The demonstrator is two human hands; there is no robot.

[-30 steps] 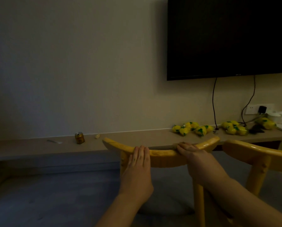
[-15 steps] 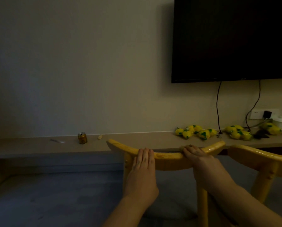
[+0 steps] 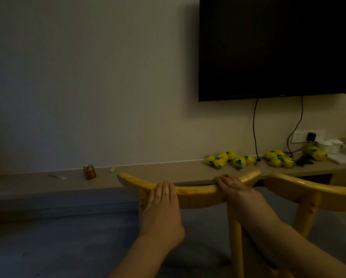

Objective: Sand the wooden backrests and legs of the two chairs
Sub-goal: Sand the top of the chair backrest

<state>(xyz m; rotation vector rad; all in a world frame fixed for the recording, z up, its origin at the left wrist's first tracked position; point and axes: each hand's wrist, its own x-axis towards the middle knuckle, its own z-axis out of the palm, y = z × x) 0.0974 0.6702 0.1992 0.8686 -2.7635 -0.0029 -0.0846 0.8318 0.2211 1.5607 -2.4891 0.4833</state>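
My left hand (image 3: 164, 209) lies flat, fingers straight, on the curved, glossy wooden backrest (image 3: 190, 192). My right hand (image 3: 235, 190) curls closed over a small rough pad on its top edge. A second chair (image 3: 316, 194) stands just right.

No text, brand or number can be read anywhere in this dim view. The small gold can (image 3: 89, 172) on the ledge beyond and to the left of the left hand (image 3: 161, 209) carries a label, but its print is too blurred to make out. The dark television (image 3: 278, 47) on the wall above the right hand (image 3: 235, 192) shows a tiny pale mark at the middle of its lower edge, too small to read. The yellow packets (image 3: 231, 159) on the ledge past the right hand bear green markings, not legible as writing.
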